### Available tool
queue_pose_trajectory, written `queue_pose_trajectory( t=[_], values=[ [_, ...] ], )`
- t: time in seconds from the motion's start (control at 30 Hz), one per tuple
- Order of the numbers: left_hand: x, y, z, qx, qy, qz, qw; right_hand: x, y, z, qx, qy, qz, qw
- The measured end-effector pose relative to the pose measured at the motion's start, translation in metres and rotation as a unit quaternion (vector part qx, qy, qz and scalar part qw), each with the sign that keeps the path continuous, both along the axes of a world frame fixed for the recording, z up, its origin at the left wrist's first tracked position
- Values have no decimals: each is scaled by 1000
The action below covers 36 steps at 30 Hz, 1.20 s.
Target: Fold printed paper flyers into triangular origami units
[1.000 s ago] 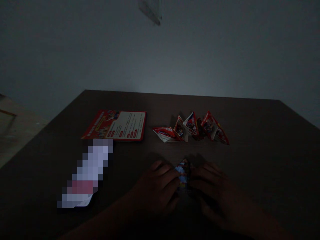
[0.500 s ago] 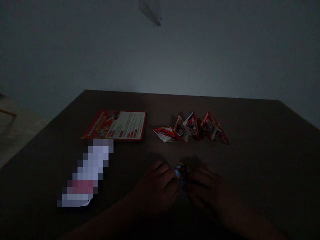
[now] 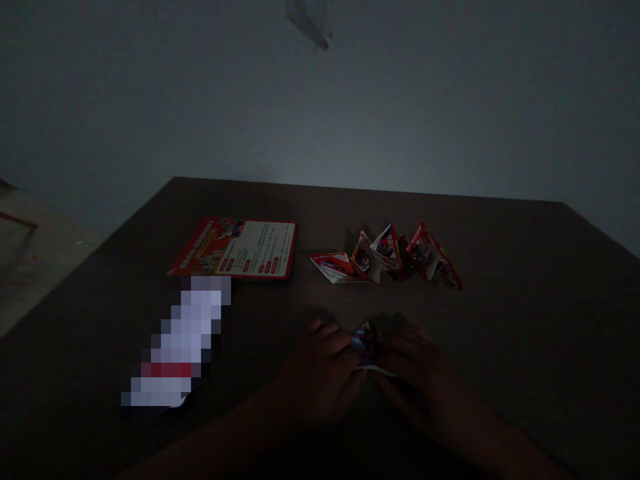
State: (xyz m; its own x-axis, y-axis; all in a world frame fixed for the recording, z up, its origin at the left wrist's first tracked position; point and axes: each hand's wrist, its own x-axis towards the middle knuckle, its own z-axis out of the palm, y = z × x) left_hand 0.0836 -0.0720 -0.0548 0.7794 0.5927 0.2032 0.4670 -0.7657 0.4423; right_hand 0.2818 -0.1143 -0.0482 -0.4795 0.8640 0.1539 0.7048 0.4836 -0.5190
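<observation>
Between my two hands, low in the centre of the head view, is a small dark, colourfully printed folded card [image 3: 367, 339] with a pale edge showing below it. My left hand [image 3: 327, 363] grips its left side with curled fingers. My right hand [image 3: 415, 367] pinches its right side. Shadow hides both sets of fingertips in part. Beyond my hands, several folded red-and-white paper pieces [image 3: 337, 267] lie in an uneven row.
A red-and-white printed card stack [image 3: 265, 250] lies at the left on the dark table [image 3: 510, 267]. Nearer, a bright, pixelated long object [image 3: 187, 340] slants beside my left forearm. A pale wall [image 3: 450, 100] rises behind the table.
The folded card has shifted in my fingers, and a pale edge now shows beneath it. The whole view has moved slightly, with the table things appearing a little further right.
</observation>
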Motion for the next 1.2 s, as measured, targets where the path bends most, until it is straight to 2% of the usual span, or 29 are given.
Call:
queue_pose_trajectory(
  t=[0.3, 0.73, 1.2],
  values=[
    [1, 0, 6, -61, 41, 20, 997, -2, 1, 5, -34, 18, -29, 999],
    [4, 0, 11, -92, 69, 87, 989, -1, 1, 6, -67, -8, -83, 994],
    [2, 5, 13, -62, 88, 127, 986, 2, 0, 6, -74, -53, -148, 985]
  ],
)
